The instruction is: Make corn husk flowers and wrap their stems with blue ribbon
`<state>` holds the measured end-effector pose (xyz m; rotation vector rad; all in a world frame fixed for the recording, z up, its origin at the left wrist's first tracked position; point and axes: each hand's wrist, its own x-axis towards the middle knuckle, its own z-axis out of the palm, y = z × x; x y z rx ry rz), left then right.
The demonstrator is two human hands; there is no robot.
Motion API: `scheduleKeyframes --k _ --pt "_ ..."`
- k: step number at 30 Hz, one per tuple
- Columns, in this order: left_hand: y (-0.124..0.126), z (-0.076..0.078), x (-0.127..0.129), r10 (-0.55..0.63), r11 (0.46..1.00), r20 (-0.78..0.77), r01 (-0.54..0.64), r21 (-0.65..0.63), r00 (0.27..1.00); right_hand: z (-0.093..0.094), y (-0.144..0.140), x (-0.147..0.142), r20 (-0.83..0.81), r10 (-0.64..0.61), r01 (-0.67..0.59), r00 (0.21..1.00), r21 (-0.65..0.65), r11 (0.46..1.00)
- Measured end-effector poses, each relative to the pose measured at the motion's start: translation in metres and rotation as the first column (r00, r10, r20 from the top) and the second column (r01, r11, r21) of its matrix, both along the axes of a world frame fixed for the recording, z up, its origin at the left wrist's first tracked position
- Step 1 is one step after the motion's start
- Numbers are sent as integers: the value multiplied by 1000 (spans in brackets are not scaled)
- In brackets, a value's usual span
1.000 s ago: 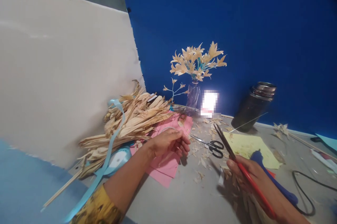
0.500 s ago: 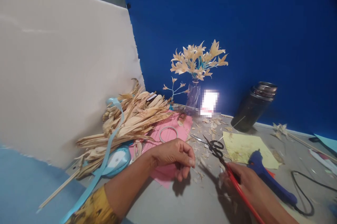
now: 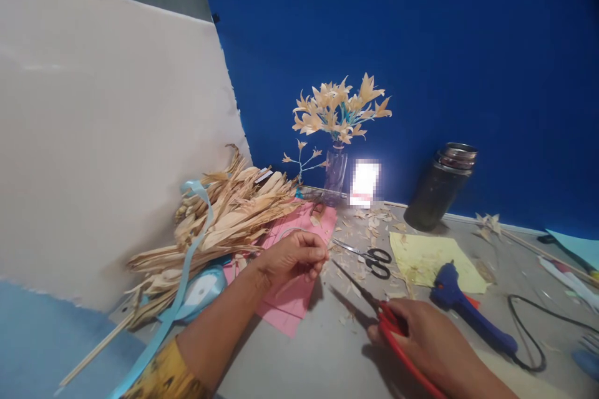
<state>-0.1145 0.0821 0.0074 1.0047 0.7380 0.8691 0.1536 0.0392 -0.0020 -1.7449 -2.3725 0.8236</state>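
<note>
Panels (image 3: 412,62) in blue and white rise behind and to the left of a grey bench (image 3: 337,358). Toward its back left corner spreads a big pile of dry husks (image 3: 234,205), with pink paper (image 3: 283,315) partly under its right side. Against the back edge stands a clear vase (image 3: 335,174) full of pale flowers (image 3: 337,105) on light blue stems. A dark bottle (image 3: 430,193), its mouth uncovered, leans farther right along the same edge.

Yellow paper (image 3: 407,255) lies right of the middle, holding pale bits. Just in front of it, toward the right edge, is a blue glue gun (image 3: 482,321) with a black cord.

Right hand (image 3: 412,336), near the front, is wrapped around the red handles of a pair of scissors (image 3: 384,315). These blades look closed, their point just beside the fingertips of the left hand (image 3: 302,255); I cannot tell whether they touch. That left hand is above the pink paper, thumb and forefinger pinched together; whether something tiny sits between them I cannot tell.

Near the left edge, a roll of light blue ribbon (image 3: 203,293) rests against the husks. Smaller, black-handled scissors (image 3: 378,261) lie mid-bench, and pale scraps (image 3: 374,221) are scattered around them.
</note>
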Motion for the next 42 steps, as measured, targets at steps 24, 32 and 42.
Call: scheduleKeyframes --k 24,32,42 --pt "-4 9 100 129 923 -550 103 371 825 15 28 41 -924 -369 192 104 -345 919" --pt "9 -34 120 311 715 -716 343 610 625 8 59 68 -870 -440 231 -223 -486 843" --pt "12 -28 120 219 957 -292 -148 249 931 8 53 62 -916 -374 234 -142 -398 887"
